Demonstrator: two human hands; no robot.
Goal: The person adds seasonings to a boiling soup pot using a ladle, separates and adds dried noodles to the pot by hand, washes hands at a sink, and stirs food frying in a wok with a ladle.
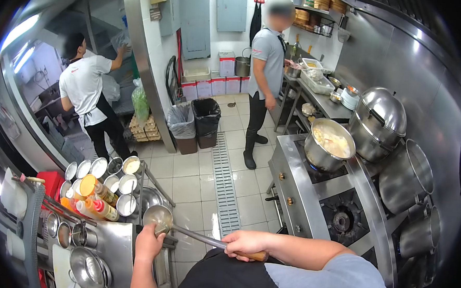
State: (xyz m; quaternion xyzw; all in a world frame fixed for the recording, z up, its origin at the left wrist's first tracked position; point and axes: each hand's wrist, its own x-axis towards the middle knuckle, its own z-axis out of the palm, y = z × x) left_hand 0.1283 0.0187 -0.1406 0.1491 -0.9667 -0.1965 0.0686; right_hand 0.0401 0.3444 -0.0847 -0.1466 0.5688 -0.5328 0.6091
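Observation:
My right hand (246,244) is wrapped round the wooden-ended handle of a long metal ladle (197,236), held across in front of my apron. At the left end of the handle is its round bowl (158,216). Just below that bowl, my left hand (149,242) is closed, fingertips right at the rim. A small brownish thing (161,229) shows at those fingertips; I cannot tell what it is. Beside my left hand stands a steel counter (116,239) with metal bowls (86,270) on it.
A large pot of pale food (330,145) sits on the stove (310,216) at right, near a bare burner (343,218). Seasoning tins (126,205) and squeeze bottles (105,209) crowd the left. Two people (266,67) stand farther off, beyond two bins (205,123) and a floor drain (224,185).

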